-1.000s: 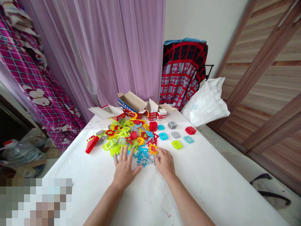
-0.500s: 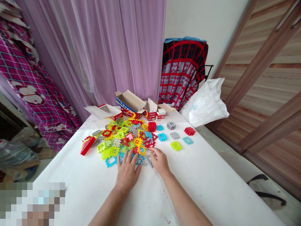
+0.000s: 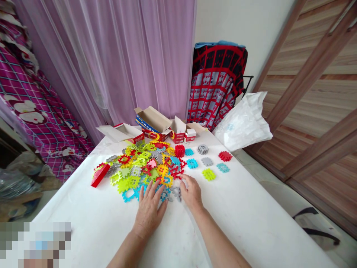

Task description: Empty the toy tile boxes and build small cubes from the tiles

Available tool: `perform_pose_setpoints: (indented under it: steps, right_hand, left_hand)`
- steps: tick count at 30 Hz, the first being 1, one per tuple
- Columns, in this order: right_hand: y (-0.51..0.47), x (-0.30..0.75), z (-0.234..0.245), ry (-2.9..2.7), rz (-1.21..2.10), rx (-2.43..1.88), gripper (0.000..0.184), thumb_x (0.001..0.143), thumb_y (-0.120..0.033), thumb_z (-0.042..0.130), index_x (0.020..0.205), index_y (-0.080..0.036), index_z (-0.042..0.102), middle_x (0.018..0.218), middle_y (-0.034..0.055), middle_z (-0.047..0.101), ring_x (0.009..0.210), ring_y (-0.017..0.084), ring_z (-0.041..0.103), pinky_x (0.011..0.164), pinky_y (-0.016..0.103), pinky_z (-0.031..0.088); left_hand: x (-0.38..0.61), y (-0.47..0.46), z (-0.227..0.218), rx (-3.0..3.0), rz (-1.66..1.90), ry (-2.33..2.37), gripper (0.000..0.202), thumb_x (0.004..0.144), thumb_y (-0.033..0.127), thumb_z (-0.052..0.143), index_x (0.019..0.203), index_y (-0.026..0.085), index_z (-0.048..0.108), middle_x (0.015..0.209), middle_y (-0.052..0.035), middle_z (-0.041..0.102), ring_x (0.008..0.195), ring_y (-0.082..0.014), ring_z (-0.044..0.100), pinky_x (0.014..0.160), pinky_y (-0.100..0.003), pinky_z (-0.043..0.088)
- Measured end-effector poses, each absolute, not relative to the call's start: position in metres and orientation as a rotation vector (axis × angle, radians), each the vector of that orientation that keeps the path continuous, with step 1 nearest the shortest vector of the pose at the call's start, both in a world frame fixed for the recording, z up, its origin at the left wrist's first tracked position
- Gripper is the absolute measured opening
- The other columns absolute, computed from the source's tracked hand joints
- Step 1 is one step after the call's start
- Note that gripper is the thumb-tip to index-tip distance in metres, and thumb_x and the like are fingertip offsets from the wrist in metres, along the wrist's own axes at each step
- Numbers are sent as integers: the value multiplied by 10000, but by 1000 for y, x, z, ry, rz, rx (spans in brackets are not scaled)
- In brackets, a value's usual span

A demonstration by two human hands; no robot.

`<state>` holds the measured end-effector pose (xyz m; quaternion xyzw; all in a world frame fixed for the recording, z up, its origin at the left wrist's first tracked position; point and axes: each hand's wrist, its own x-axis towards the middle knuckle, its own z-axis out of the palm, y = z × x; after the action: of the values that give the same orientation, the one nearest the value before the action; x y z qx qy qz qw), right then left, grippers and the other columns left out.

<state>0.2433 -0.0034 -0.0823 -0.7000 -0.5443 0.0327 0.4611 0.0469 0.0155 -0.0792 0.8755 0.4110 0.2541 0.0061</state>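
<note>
A loose pile of plastic interlocking tiles (image 3: pixel 131 182) in lime, yellow, red, blue and grey covers the middle of the table. My left hand (image 3: pixel 147 208) lies palm down at its near edge, fingers spread over the blue tiles (image 3: pixel 129 194). At the pile's near right corner, my right hand (image 3: pixel 192 193) is beside a grey tile (image 3: pixel 176 193). Its index finger reaches out toward the pile with the thumb below, and no tile shows between them. The other fingers are curled and partly hidden.
To the right lie sorted tiles: a red stack (image 3: pixel 180 150), a grey stack (image 3: pixel 202 149), a lime tile (image 3: pixel 209 174) and several others. Opened cardboard boxes (image 3: pixel 153 121) line the back. A red box (image 3: pixel 99 175) sits left, a white bag (image 3: pixel 242 123) at the far right corner.
My right hand has drawn slightly away from the pile's edge, and the grey tile beside it shows more plainly. My left hand stays nearly in place. The view has shifted slightly.
</note>
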Motion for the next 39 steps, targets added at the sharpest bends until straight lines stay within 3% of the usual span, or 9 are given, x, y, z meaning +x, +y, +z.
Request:
perform_pose_setpoints:
  steps: [8, 13, 17, 27, 39]
  right_hand:
    - [0, 239, -79, -1277, 220, -1715, 283, 827, -274, 450, 946, -225, 702, 977, 51, 734, 900, 189, 670, 852, 302, 495]
    - [3, 242, -76, -1057, 348, -1614, 291, 833, -354, 458, 888, -207, 702, 859, 46, 739, 757, 177, 661, 725, 269, 506]
    - [7, 246, -74, -945, 401, -1546, 296, 815, -400, 489, 831, -193, 700, 800, 48, 730, 735, 186, 651, 706, 267, 502]
    - [9, 244, -69, -908, 444, -1462, 245, 821, -336, 500, 798, -207, 707, 784, 41, 734, 732, 178, 663, 692, 247, 507]
    - [11, 245, -73, -952, 465, -1478, 236, 824, -307, 490, 838, -205, 702, 803, 39, 734, 712, 165, 652, 653, 234, 499]
  left_hand:
    - [41, 22, -77, 2699, 896, 1275, 395, 923, 326, 454, 1307, 281, 531, 1367, -74, 578, 1339, -259, 438, 1122, -546, 295]
    - [67, 63, -39, 2810, 743, 1264, 393, 925, 351, 431, 1279, 251, 569, 1357, -98, 581, 1339, -296, 424, 1125, -583, 252]
    - [105, 112, -7, 2911, 584, 1102, 349, 892, 382, 489, 1194, 285, 633, 1318, -65, 613, 1305, -293, 451, 1143, -588, 205]
    - [148, 181, -7, 3013, 212, 1005, 368, 858, 459, 512, 1168, 311, 645, 1341, -71, 595, 1272, -317, 474, 1109, -620, 209]
    - [124, 172, 15, 3074, -54, 1111, 376, 885, 492, 452, 1073, 250, 671, 1163, -89, 672, 1100, -306, 591, 1087, -615, 197]
